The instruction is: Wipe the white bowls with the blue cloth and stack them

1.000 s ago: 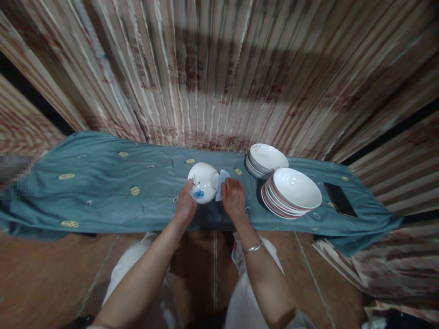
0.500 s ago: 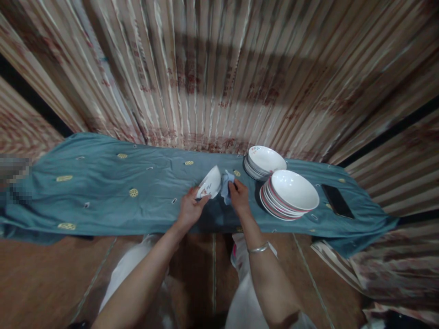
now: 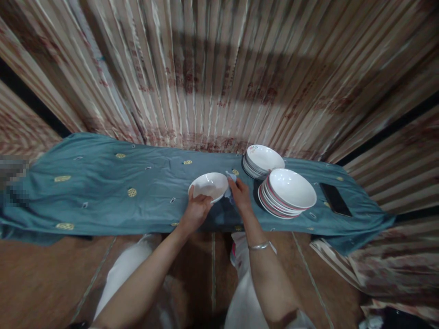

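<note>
A white bowl (image 3: 210, 183) is gripped by its near rim in my left hand (image 3: 196, 211), its hollow side tilted up toward me. My right hand (image 3: 240, 195) pinches a light blue cloth (image 3: 230, 187) just right of the bowl; whether the cloth touches the bowl's rim I cannot tell. Right of my right hand stands a stack of white bowls with red rims (image 3: 291, 192). Behind it is another stack of white bowls (image 3: 264, 160) with a small flower pattern inside the top one.
A teal cloth with yellow patterns covers the long table (image 3: 103, 192). A black phone (image 3: 335, 199) lies on the right side, past the stacks. A pleated curtain (image 3: 212, 82) hangs along the back edge, and dark bars slant at both sides.
My left hand has turned the bowl from its side, patterned outside showing, to hollow side up. My right hand stays close by with the cloth.
</note>
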Motion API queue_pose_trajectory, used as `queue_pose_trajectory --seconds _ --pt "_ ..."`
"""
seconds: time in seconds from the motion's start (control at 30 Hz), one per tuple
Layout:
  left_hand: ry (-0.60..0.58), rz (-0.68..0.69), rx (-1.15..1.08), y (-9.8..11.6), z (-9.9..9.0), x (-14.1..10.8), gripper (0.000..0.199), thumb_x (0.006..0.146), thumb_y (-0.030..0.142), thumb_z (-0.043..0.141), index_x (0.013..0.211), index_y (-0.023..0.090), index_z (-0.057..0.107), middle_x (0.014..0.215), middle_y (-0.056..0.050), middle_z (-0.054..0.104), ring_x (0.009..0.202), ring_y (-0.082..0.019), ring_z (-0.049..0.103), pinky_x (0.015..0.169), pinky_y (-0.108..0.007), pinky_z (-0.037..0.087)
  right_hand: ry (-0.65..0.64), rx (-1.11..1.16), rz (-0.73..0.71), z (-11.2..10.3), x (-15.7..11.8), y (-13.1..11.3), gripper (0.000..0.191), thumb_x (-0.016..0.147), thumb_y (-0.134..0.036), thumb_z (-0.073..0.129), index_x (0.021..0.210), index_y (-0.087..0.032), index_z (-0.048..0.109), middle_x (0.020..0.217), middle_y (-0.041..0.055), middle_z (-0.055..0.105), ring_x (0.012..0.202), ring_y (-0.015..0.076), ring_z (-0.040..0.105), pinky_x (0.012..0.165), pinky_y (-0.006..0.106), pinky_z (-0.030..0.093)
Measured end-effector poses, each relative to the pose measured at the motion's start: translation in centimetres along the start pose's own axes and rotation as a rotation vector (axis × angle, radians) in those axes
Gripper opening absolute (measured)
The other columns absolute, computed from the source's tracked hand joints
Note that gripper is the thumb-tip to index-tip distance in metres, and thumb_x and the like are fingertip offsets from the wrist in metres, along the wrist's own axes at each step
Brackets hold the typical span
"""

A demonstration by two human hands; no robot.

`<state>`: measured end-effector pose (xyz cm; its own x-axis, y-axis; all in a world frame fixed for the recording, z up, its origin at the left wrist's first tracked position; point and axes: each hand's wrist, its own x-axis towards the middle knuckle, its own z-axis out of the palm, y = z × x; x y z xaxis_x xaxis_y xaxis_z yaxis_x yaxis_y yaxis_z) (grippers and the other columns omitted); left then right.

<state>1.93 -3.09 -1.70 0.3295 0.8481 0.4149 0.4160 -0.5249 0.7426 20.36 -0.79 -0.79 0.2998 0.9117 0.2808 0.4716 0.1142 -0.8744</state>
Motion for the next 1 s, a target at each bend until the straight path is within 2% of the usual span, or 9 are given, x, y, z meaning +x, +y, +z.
queue_pose_trajectory --seconds 0.1,0.2,0.27,0.37,0.47,0.57,0.7,0.83,1.0 --pt "-0.061 0.064 0.140 0.0 0.1 -0.3 0.014 0.087 0.026 0.054 0.085 0.026 0.069 0.081 -0.005 0.072 0.085 -0.024 0.066 0.120 -0.052 0.000 -0.012 -0.012 0.046 -0.5 0.2 0.1 0.025 0.083 -0.043 0.057 0.075 -0.020 0.063 0.059 -0.0047 0.049 0.057 0.0136 0.044 0.057 0.026 0.037" --pt "-0.082 0.125 0.196 0.4 0.2 -0.6 0.029 0.085 0.027 0.059 0.113 0.023 0.065 0.113 -0.010 0.071 0.109 -0.027 0.063 0.119 -0.055 -0.002 -0.053 -0.083 0.074 -1.2 0.4 0.1 0.016 0.080 -0.033 0.057 0.073 -0.020 0.063 0.059 -0.0039 0.051 0.057 0.0145 0.047 0.058 0.027 0.037" --pt "-0.078 0.174 0.219 0.6 0.2 -0.7 0.047 0.085 0.032 0.062 0.130 0.022 0.055 0.136 -0.016 0.059 0.129 -0.030 0.052 0.119 -0.057 0.000 -0.075 -0.177 0.075 -1.6 0.5 0.2 0.014 0.080 -0.029 0.056 0.071 -0.021 0.063 0.059 -0.0028 0.054 0.058 0.0158 0.050 0.059 0.028 0.038" --pt "-0.016 0.185 0.269 0.6 0.5 -1.0 0.064 0.083 0.036 0.066 0.141 0.020 0.044 0.154 -0.020 0.036 0.146 -0.033 0.027 0.118 -0.059 0.003 -0.089 -0.336 0.048 -2.1 0.4 0.3 0.012 0.080 -0.025 0.055 0.074 -0.022 0.065 0.063 -0.0003 0.059 0.064 0.0193 0.057 0.063 0.030 0.041" --pt "0.097 0.006 0.195 0.1 0.9 -1.1 0.095 0.069 0.039 0.079 0.148 0.020 0.031 0.160 -0.023 0.021 0.150 -0.036 0.012 0.117 -0.061 0.002 -0.101 -0.454 0.031 -2.2 0.3 0.4 0.016 0.082 -0.023 0.054 0.086 -0.021 0.069 0.072 0.0042 0.067 0.072 0.0230 0.064 0.068 0.031 0.045" --pt "0.209 -0.288 -0.085 -0.5 1.2 -1.3 0.127 0.048 0.039 0.090 0.152 0.020 0.020 0.162 -0.023 0.015 0.150 -0.037 0.010 0.119 -0.057 0.003 -0.137 -0.530 0.014 -2.0 0.4 0.4 0.024 0.085 -0.023 0.053 0.100 -0.020 0.070 0.085 0.0077 0.073 0.083 0.0251 0.067 0.075 0.033 0.048" --pt "0.213 -0.555 -0.372 -0.5 1.0 -1.6 0.139 0.039 0.038 0.091 0.154 0.018 0.014 0.161 -0.019 0.020 0.149 -0.033 0.018 0.121 -0.045 0.013 -0.176 -0.670 -0.008 -1.6 0.8 -0.5 0.035 0.090 -0.021 0.049 0.121 -0.015 0.064 0.110 0.0123 0.072 0.103 0.0248 0.066 0.092 0.035 0.047" --pt "0.187 -0.607 -0.376 -0.2 0.6 -1.7 0.135 0.040 0.036 0.090 0.152 0.015 0.018 0.159 -0.019 0.027 0.147 -0.032 0.025 0.120 -0.041 0.018 -0.219 -0.816 -0.070 -0.6 1.2 -2.2 0.038 0.093 -0.017 0.045 0.128 -0.009 0.058 0.122 0.0163 0.067 0.112 0.0238 0.062 0.100 0.033 0.042" --pt "0.203 -0.552 -0.388 -0.2 0.5 -1.7 0.121 0.040 0.034 0.090 0.146 0.020 0.033 0.149 -0.014 0.043 0.139 -0.033 0.038 0.116 -0.044 0.027 -0.284 -0.918 -0.231 1.0 1.7 -3.9 0.034 0.091 -0.011 0.043 0.120 -0.008 0.061 0.118 0.0178 0.067 0.112 0.0240 0.060 0.104 0.036 0.037"
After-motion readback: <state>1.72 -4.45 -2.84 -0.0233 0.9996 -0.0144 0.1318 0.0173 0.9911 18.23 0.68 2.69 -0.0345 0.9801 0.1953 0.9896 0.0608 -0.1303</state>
